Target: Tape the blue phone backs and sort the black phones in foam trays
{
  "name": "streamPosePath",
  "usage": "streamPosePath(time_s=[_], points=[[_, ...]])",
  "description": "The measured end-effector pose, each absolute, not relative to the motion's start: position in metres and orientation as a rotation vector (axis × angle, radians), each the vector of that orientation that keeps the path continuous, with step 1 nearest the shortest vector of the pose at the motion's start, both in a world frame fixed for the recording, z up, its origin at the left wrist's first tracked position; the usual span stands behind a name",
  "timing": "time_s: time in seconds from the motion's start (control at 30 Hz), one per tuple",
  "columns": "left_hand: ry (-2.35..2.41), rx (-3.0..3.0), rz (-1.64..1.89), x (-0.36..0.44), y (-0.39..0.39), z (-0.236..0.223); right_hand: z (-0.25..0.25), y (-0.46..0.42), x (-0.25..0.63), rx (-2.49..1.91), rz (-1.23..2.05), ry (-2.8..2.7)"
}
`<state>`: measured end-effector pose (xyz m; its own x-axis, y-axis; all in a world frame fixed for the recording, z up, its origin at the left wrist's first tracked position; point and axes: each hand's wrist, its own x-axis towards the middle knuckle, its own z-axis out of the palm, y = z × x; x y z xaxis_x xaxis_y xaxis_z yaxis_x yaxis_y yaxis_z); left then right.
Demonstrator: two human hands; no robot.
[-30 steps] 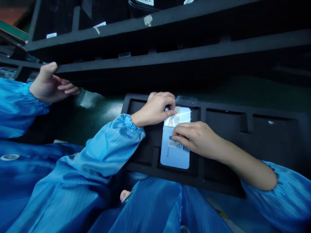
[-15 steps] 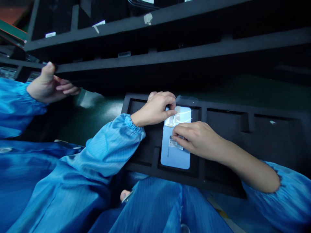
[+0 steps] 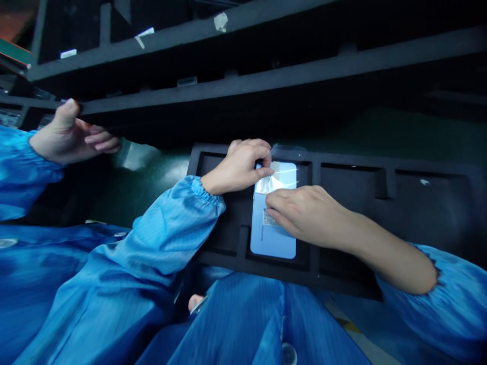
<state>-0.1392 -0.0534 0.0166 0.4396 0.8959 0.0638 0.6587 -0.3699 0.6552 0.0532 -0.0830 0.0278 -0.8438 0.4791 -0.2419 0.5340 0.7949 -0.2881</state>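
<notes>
Left hand [image 3: 238,167]: pinching clear film [image 3: 288,152] at the top of the blue phone [image 3: 272,238]
Right hand [image 3: 310,215]: fingers pressed together on the phone's back, over the black foam tray [image 3: 350,223]

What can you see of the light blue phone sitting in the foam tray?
The light blue smartphone lies flat, lengthwise away from the person, in a recess of the black foam tray. Its smooth surface carries a small white label and dark lettering near one long edge. Clear film covers the far end, touched by the left hand; the right hand rests its fingers beside the label.
</notes>
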Motion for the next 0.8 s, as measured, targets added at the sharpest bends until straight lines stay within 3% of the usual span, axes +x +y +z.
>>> streamPosePath(time_s=[0.3,0.8], points=[[1.311,2.145,0.54,-0.139,-0.055,0.019,0.031,-0.063,0.054,0.742,-0.921,2.731],[1.272,2.172,0.612,-0.14,-0.053,0.015,0.033,-0.055,0.053,0.642,-1.086,2.725]])
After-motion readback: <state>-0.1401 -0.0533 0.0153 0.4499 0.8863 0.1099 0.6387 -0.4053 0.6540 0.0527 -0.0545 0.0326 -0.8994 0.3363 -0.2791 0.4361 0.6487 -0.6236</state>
